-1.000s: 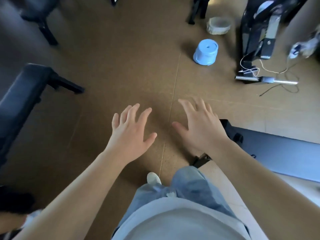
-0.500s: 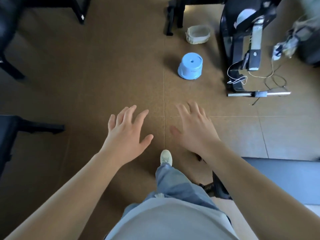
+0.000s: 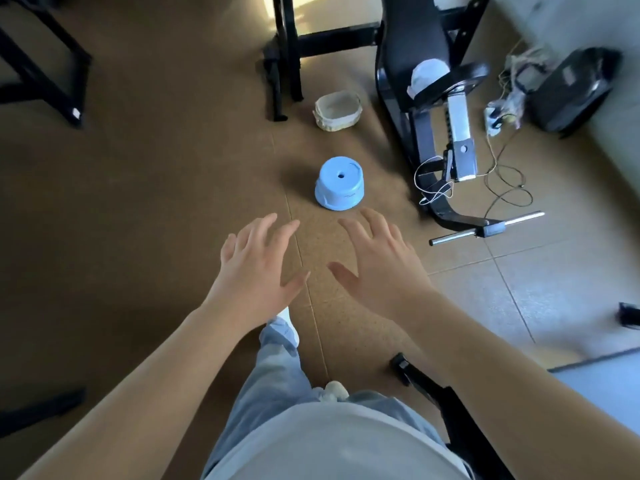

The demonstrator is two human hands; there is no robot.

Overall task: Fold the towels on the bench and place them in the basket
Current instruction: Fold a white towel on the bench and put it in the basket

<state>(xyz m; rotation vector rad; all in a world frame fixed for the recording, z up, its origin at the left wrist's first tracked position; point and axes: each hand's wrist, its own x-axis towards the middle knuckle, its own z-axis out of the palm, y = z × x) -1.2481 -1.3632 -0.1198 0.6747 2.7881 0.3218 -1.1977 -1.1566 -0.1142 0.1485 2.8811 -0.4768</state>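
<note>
My left hand [image 3: 254,268] and my right hand [image 3: 379,261] are stretched out in front of me above the brown floor, palms down, fingers spread, holding nothing. A small beige cloth-lined basket [image 3: 337,111] sits on the floor ahead, beyond an upturned blue plastic stool [image 3: 340,183]. A blue-grey padded bench [image 3: 602,386] shows at the lower right edge, with its black foot [image 3: 401,365] near my leg. No towel is in view.
A black exercise machine [image 3: 426,84] with a steel bar [image 3: 485,230] and loose cables [image 3: 498,174] stands at the right. Black frame legs [image 3: 287,60] are behind the basket. A black bag [image 3: 571,88] lies far right. Dark furniture [image 3: 41,64] sits upper left.
I have stepped forward and the view has swung: the stool, basket and machine are nearer and more central. The dark bench on the left has left the view. Both hands stay open.
</note>
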